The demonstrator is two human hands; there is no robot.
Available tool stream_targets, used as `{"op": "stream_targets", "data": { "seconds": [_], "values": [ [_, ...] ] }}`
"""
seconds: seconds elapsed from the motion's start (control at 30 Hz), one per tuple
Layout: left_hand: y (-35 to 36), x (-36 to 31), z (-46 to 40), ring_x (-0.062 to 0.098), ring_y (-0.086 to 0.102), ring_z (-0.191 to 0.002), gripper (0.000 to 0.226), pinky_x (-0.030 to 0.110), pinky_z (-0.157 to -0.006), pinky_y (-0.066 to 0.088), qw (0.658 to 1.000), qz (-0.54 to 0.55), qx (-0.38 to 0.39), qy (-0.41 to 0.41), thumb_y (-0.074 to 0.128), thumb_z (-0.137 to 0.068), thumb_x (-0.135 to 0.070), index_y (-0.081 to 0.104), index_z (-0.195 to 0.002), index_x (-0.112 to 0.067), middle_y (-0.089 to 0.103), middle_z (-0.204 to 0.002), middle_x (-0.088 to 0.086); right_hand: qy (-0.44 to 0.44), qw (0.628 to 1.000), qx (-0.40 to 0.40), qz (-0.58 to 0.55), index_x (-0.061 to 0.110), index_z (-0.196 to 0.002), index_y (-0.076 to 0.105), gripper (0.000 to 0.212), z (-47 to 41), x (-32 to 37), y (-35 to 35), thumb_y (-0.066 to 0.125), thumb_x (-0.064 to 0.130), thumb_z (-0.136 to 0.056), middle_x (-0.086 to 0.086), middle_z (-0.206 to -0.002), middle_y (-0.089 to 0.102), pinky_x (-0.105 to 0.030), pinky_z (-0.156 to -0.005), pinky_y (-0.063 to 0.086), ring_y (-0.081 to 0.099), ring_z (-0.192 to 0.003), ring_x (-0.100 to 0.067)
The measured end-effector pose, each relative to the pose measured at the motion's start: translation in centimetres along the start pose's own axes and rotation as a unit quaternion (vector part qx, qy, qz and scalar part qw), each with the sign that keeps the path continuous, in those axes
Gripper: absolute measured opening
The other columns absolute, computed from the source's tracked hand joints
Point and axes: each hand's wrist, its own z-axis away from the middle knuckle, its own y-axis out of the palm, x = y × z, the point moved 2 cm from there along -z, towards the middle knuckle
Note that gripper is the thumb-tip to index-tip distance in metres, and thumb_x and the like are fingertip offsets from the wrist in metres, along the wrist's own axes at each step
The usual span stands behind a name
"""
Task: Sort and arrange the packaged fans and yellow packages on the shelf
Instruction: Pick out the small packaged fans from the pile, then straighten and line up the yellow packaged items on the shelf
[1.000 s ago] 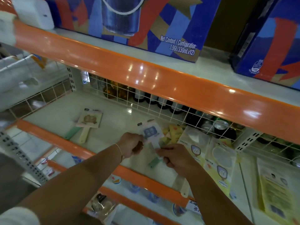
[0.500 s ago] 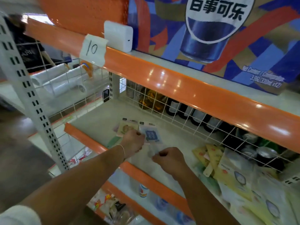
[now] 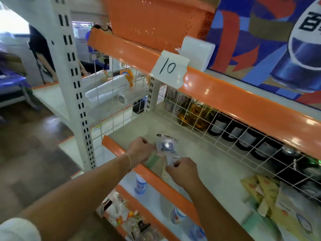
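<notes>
Your right hand (image 3: 182, 171) is curled into a fist at the near end of the clear-wrapped packaged fan with the blue picture (image 3: 165, 146), pinching its lower end just inside the orange front lip of the cream shelf (image 3: 217, 164). Your left hand (image 3: 141, 150) is closed too, its knuckles against the fan's left edge, a thin bracelet on that wrist. The fan lies flat between the two grips, its printed header pointing away from you. Under it, green and cream handles of other packaged fans (image 3: 154, 160) poke out toward you. Well to the right of your right hand, a loose heap of yellow packages (image 3: 260, 190) lies on the same shelf. Beyond your grip stands a white wire grid (image 3: 225, 126), dark bottles (image 3: 246, 136) behind it. Above, a paper label marked 10 (image 3: 169, 67) is taped to the orange edge.
</notes>
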Motion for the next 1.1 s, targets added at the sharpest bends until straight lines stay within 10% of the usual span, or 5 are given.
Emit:
{"op": "stream_targets", "data": {
  "seconds": [0.43,0.63,1.1],
  "values": [
    [2.5,-1.4,0.3,0.014,0.057,-0.074,0.024,0.023,-0.053,0.041,0.983,-0.120,0.044,0.129,0.052,-0.091,-0.018,0.054,-0.115,-0.020,0.060,-0.095,0.003,-0.017,1.000,-0.009,0.019,0.011,-0.059,0.055,0.037,-0.1,-0.1,0.0,0.060,0.034,-0.087,-0.001,-0.054,0.049,-0.026,-0.056,0.038,0.047,-0.053,-0.015],
    [7.6,-2.6,1.6,0.009,0.058,-0.068,0.027,0.009,-0.045,0.041,0.974,-0.135,0.096,0.152,0.051,-0.091,-0.018,0.054,-0.118,-0.021,0.060,-0.097,0.002,0.052,0.997,-0.054,-0.016,0.014,-0.118,0.067,0.037,1.7,-3.9,-4.1,0.062,0.036,-0.088,0.001,-0.114,0.068,-0.015,-0.086,0.038,0.061,-0.106,-0.014],
    [23.5,-4.7,10.1,0.023,0.068,-0.077,0.023,0.037,-0.062,0.059,0.936,-0.175,0.225,0.207,0.053,-0.089,-0.021,0.056,-0.112,-0.022,0.063,-0.094,0.004,0.220,0.941,-0.252,0.043,0.019,-0.127,0.058,0.049,9.5,-19.6,-16.3,0.055,0.050,-0.089,-0.008,-0.120,0.064,-0.034,-0.093,0.046,0.058,-0.111,-0.027]
  ]
}}
